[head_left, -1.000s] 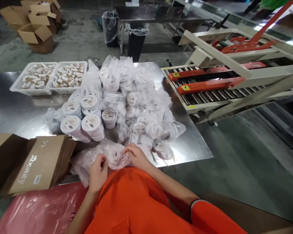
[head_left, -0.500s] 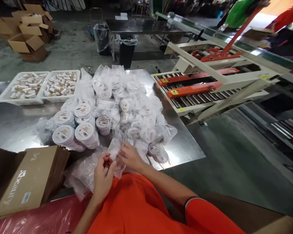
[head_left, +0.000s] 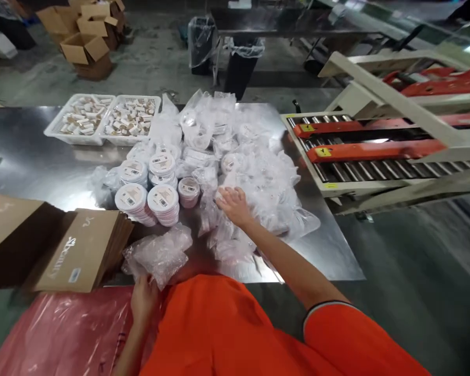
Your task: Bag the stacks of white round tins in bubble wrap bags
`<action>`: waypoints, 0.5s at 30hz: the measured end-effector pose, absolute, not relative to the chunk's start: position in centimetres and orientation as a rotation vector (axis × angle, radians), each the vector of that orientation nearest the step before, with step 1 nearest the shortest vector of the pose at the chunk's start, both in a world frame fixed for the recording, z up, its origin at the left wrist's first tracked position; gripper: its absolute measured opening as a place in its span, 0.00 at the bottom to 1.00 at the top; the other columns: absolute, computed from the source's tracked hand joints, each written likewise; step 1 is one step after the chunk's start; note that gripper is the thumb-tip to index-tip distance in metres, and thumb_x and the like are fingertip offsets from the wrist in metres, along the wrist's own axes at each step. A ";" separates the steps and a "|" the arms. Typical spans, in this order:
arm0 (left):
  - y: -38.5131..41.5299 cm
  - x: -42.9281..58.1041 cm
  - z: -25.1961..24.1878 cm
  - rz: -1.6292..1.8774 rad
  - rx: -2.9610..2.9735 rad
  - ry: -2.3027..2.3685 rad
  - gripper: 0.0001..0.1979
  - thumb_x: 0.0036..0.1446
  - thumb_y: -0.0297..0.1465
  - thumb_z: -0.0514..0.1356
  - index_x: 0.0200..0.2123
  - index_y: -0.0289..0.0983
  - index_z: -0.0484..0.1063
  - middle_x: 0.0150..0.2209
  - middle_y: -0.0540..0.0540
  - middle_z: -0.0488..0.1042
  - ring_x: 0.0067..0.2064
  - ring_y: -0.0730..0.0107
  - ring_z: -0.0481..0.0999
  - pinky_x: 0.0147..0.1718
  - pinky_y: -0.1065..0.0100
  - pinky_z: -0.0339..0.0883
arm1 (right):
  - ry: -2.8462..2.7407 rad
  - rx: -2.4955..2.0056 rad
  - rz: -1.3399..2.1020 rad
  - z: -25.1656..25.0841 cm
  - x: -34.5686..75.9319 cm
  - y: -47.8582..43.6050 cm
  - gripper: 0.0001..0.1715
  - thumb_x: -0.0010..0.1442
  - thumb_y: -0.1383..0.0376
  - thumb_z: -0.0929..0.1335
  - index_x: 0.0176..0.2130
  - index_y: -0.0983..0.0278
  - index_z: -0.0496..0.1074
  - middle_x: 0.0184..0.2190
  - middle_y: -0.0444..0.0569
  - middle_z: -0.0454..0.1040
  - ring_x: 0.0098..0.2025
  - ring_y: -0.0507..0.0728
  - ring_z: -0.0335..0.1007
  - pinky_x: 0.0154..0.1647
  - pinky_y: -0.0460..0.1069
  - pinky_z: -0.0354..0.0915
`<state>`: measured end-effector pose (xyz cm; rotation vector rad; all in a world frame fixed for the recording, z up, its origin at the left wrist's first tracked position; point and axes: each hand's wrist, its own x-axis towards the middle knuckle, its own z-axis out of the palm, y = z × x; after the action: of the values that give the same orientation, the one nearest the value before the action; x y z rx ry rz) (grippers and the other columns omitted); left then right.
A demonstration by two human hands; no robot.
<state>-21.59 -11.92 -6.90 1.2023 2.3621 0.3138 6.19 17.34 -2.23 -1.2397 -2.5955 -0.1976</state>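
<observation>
The right hand (head_left: 235,204) lies open, fingers spread, on a heap of clear plastic bags (head_left: 258,177) holding round white items, on a stainless steel table (head_left: 35,141). The left hand (head_left: 143,303) sits at the table's near edge under a crumpled clear bag (head_left: 156,256); whether it grips cannot be told. Left of the heap stand stacks of round labelled discs (head_left: 141,201), and beyond them two white plastic baskets (head_left: 102,120) of small tubes. Printed cardboard cartons (head_left: 82,250) lie at the near edge above a pink plastic sheet (head_left: 62,329). To the right stands an orange-barred roller conveyor (head_left: 368,151); cardboard boxes (head_left: 86,52) and a black bin (head_left: 241,73) stand on the concrete floor (head_left: 160,73).
</observation>
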 end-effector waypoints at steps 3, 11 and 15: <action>-11.7 -21.0 -7.7 0.224 1.307 2.332 0.14 0.62 0.32 0.48 0.43 0.33 0.70 0.43 0.37 0.73 0.44 0.59 0.74 0.40 0.63 0.67 | -2.779 -1.108 -0.191 -4.7 6.1 15.9 0.20 0.63 0.68 0.60 0.53 0.58 0.69 0.62 0.53 0.62 0.65 0.65 0.51 0.63 0.70 0.36; -8.9 -19.0 -10.3 -0.018 1.512 2.232 0.11 0.58 0.27 0.53 0.42 0.32 0.72 0.44 0.37 0.71 0.45 0.53 0.72 0.36 0.63 0.66 | -2.843 -0.993 0.058 -6.6 6.8 15.7 0.22 0.61 0.73 0.59 0.52 0.63 0.70 0.61 0.53 0.65 0.57 0.61 0.65 0.65 0.65 0.45; -8.8 -19.6 -9.8 0.012 1.515 2.222 0.12 0.58 0.22 0.51 0.38 0.33 0.73 0.39 0.40 0.73 0.40 0.59 0.73 0.38 0.64 0.64 | -2.689 -1.064 0.103 -4.2 5.7 14.8 0.20 0.59 0.76 0.58 0.44 0.65 0.74 0.46 0.54 0.76 0.55 0.62 0.66 0.63 0.65 0.48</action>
<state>-19.56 -8.79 -9.76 1.5147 2.2218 0.0115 5.71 14.79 -4.19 -1.0642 -2.6886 0.1027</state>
